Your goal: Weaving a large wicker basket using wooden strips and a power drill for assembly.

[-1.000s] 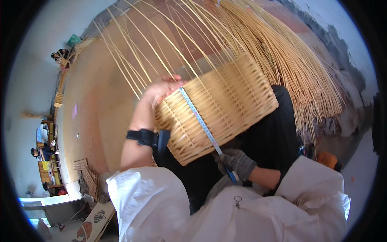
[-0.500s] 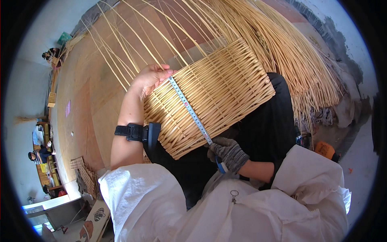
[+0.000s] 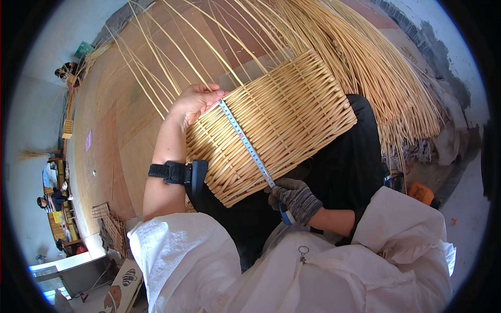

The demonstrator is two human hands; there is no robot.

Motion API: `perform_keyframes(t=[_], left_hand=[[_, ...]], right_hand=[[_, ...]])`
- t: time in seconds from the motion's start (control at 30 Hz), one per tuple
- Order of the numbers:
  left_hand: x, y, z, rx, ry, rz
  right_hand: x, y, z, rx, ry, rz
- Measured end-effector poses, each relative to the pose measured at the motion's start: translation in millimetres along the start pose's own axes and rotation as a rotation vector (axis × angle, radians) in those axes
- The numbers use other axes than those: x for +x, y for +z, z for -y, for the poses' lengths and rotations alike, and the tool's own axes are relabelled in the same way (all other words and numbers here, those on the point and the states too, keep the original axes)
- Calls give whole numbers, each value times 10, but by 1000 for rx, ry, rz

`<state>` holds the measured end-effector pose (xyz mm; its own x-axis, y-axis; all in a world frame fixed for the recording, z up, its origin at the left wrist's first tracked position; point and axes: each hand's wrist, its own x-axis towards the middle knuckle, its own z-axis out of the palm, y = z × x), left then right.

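A woven wicker panel (image 3: pixel 284 117) with long loose stakes rising from its top edge rests tilted across my dark-trousered lap. My left hand (image 3: pixel 201 103), bare with a black strap on the wrist, pinches the panel's top edge at the end of a tape measure (image 3: pixel 245 142). The steel blade lies straight across the weave down to the bottom edge. There my right hand (image 3: pixel 296 202), in a grey knit glove, is closed on the blue tape case (image 3: pixel 285 215), partly hidden by the fingers.
A large bundle of rods (image 3: pixel 381 88) lies at upper right on the wooden boards (image 3: pixel 115 146). An orange object (image 3: pixel 421 194) is beside my right leg. Small woven pieces (image 3: pixel 107 221) lie at lower left. Two other people (image 3: pixel 52 201) (image 3: pixel 67 72) are along the far left wall.
My hands, the panel and the tape have shifted up and left in the view since a second ago, along with much of the surroundings. Over the last half second they look still.
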<state>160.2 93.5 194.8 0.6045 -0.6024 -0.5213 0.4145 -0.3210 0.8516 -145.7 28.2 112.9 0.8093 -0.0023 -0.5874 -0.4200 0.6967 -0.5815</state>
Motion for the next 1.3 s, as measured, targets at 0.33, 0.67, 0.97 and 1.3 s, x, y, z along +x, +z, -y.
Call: perform_keyframes(t=[0.33,0.67,0.97,1.3], left_hand=[[-4,-7,9,44,10,23],[105,-32,130,184,122,-92],[-384,-163,-173,599,655,-572],[-321,-484,189,-17,64,-48]], right_hand=[[-50,2,-32,15,-42,-20],[-38,5,-66,-85,-112,-18],[-77,60,-62,-139,-114,94],[54,158,-196,-33,42,243]])
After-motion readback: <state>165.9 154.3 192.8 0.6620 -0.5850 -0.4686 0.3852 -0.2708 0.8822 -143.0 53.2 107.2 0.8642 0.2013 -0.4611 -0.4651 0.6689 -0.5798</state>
